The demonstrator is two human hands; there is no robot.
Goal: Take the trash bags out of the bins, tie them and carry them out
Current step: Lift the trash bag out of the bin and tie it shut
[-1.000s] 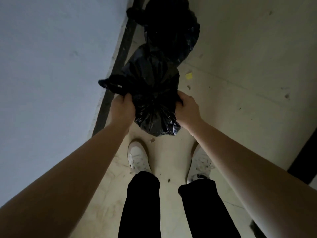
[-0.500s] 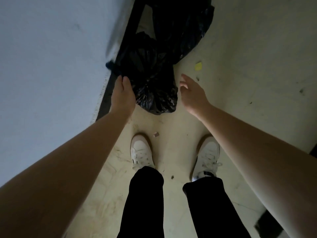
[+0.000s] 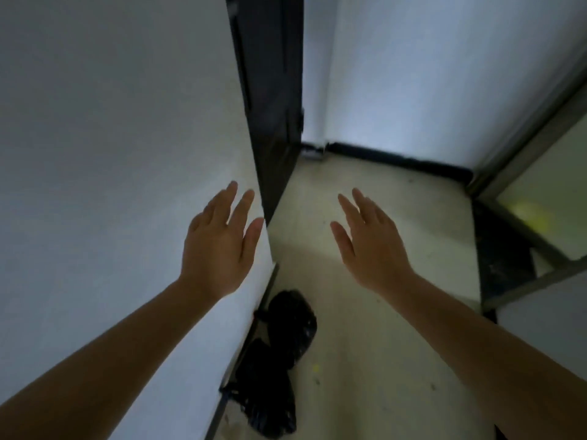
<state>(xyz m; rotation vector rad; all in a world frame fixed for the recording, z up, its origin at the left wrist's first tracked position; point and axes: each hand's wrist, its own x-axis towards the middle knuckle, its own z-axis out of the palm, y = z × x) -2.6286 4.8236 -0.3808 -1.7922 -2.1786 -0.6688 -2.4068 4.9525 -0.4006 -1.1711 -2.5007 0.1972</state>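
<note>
Wall: a white wall point(image 3: 111, 154) filled the left of the view and ended at a dark door edge point(image 3: 270, 106).
Floor: the floor point(image 3: 381, 312) was pale and the light dim (fine detail poor).
Bags: two black trash bags lay on the floor against the foot of the wall, the farther bag point(image 3: 293, 322) touching the nearer bag point(image 3: 266, 404). Whether they were knotted could not be told.
Axis: the pair ran lengthwise along the wall, toward and away from the person.
Left hand: the left hand point(image 3: 219, 246) was raised in front of the wall, fingers straight and spread, holding nothing.
Right hand: the right hand point(image 3: 371, 242) was raised over the floor, fingers likewise straight, holding nothing.
Bearing: the bags lay well below both hands, back toward the body and on the left side. The left hand was judged the nearer, so any fresh grip would call for a reach down and back.
Scrap: a yellow scrap point(image 3: 316, 367) lay just right of the bags.
</note>
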